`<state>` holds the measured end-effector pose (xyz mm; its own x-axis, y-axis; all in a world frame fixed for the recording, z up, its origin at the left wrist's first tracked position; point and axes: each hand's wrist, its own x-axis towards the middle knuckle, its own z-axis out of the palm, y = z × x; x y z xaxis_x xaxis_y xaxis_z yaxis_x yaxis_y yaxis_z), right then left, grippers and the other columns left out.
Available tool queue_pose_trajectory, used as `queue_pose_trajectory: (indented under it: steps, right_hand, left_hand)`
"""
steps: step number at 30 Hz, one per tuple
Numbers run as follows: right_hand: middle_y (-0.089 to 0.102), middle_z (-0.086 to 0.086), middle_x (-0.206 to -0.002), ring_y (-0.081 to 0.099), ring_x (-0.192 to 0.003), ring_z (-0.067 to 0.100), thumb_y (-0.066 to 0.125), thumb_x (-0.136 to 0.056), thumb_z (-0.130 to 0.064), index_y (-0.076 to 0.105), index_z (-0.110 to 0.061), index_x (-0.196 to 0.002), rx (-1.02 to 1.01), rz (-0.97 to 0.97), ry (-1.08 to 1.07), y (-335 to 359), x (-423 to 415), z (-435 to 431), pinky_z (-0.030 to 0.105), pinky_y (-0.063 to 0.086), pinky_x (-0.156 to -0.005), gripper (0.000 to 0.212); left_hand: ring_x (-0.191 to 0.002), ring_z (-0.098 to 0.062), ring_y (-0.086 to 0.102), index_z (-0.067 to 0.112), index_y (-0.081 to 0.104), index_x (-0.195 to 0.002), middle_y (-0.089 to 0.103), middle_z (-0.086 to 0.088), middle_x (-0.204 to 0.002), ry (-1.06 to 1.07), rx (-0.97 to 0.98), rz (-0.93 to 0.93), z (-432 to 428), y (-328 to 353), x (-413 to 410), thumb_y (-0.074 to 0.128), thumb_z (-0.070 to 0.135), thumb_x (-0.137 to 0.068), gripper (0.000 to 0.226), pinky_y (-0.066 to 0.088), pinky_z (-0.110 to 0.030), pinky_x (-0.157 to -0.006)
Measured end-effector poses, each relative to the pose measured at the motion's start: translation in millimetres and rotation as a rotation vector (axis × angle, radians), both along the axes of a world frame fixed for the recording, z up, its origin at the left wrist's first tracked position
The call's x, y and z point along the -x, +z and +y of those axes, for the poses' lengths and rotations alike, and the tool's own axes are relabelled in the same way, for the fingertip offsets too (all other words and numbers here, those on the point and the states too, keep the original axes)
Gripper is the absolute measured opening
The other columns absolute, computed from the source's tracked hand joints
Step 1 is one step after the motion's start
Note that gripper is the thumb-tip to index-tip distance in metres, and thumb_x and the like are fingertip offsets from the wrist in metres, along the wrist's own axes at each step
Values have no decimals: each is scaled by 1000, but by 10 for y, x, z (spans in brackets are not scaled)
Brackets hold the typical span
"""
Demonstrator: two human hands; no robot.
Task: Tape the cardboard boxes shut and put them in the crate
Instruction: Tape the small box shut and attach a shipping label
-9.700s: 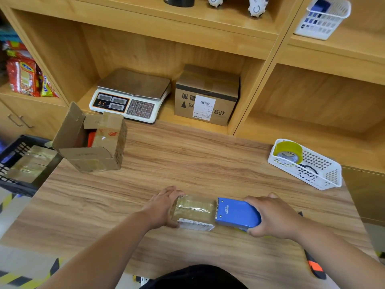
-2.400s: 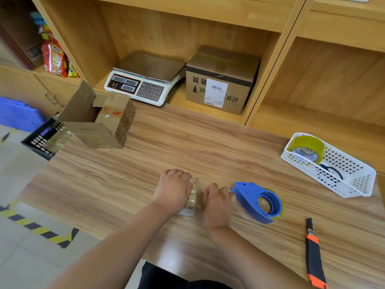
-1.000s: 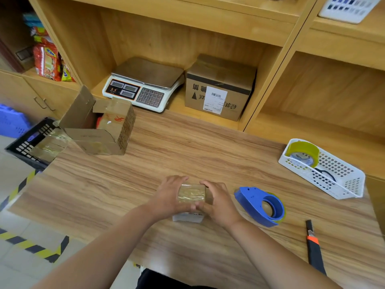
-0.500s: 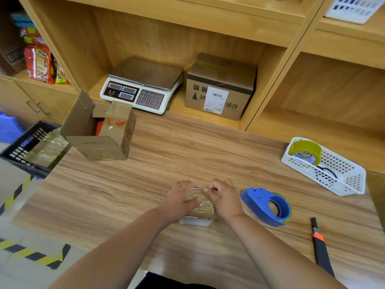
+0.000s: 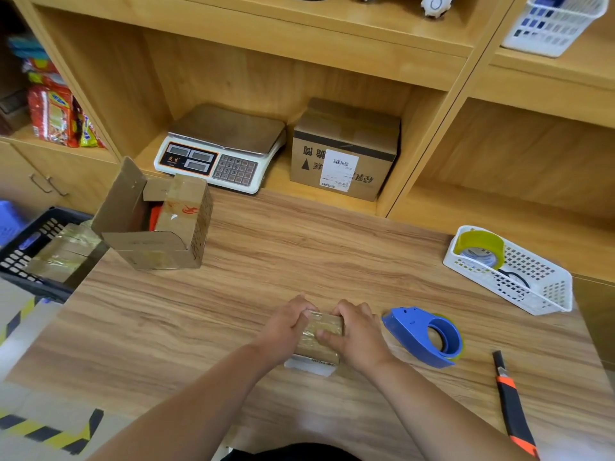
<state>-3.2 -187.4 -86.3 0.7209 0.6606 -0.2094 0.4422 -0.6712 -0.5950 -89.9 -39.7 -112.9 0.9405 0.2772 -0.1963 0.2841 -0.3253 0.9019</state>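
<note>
Two grips: left grip [image 5: 288,327] and right grip [image 5: 357,337] are curled round opposite ends of the small cardboard box [image 5: 319,339], with the right thumb pressing its taped top.
Box place: on the wooden surface [image 5: 233,327], just left of the blue tape dispenser [image 5: 424,337].
Handling: probably light and stiff-walled; the glossy tape looks slick.
Hold: the bare cardboard ends seem the safest place.
Crate: the black crate [image 5: 18,261] is well off to the left, beside the surface's edge.

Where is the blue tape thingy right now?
In the head view, the blue tape dispenser lies on the wooden table, just right of the right hand gripping the small taped box; the orange-and-black knife is farther right.
</note>
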Motion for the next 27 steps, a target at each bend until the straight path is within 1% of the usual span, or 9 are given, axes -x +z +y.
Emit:
queue_pose_trajectory:
  steps: [3,5,7,9,11,13,17,22,27]
  right_hand:
    - [38,-17,-77,28,-82,-6,68,-78,-52,43,-30,-84,0,-17,-17,10,9,13,29,26,-72,34]
    - [37,-18,-77,30,-82,3,67,-79,-53,44,-28,-85,7,-32,-14,13,10,16,30,28,-74,35]
    - [36,-18,-78,30,-80,0,67,-79,-53,44,-27,-86,3,-39,-11,5,10,17,30,29,-75,35]
    - [36,-18,-79,27,-79,-6,67,-79,-53,44,-29,-86,7,-40,-11,-1,10,24,30,28,-74,34]
    - [37,-18,-78,28,-78,-2,68,-79,-52,43,-29,-85,4,-52,-5,-4,9,27,30,28,-74,33]
    - [37,-19,-76,32,-81,6,68,-79,-51,43,-29,-83,2,-69,6,-1,7,33,31,26,-73,34]
    - [38,-18,-70,36,-84,10,66,-80,-53,41,-28,-80,19,-86,25,-18,-10,44,30,22,-70,36]
    - [40,-15,-67,38,-82,10,64,-82,-51,41,-26,-75,7,-101,-21,-53,-5,76,30,20,-69,35]
    - [38,-16,-71,37,-83,14,59,-86,-49,38,-26,-76,37,-156,-21,-10,26,101,31,25,-71,32]
  left_hand:
    - [-139,-2,18,39,53,-108,31,6,-144,-32,85,23,27,16,12,38,18,-102,27,14,-11,-103]
    - [-135,-3,30,36,46,-123,32,5,-146,-87,106,45,91,37,26,44,18,-100,29,19,-4,-99]
    - [-131,1,34,30,25,-144,28,15,-144,-161,125,109,188,57,65,60,27,-93,61,23,-6,-100]
    - [-134,2,28,29,15,-149,27,21,-144,-224,76,157,271,60,107,73,37,-81,89,26,-9,-100]
    - [-134,1,26,34,29,-144,23,18,-149,-234,30,161,305,64,116,76,41,-77,82,27,-9,-97]
    - [-135,-4,25,36,44,-132,16,12,-154,-213,21,154,300,71,93,75,39,-78,63,29,-19,-100]
    - [-138,-4,20,41,53,-113,17,4,-157,-136,23,102,268,59,61,70,37,-83,34,24,-24,-105]
    - [-145,-15,13,36,57,-113,23,1,-156,-38,43,103,216,33,45,61,31,-90,23,18,-36,-117]
    - [-145,-17,16,25,59,-116,30,-5,-153,14,21,51,156,69,76,52,25,-97,21,18,-40,-116]
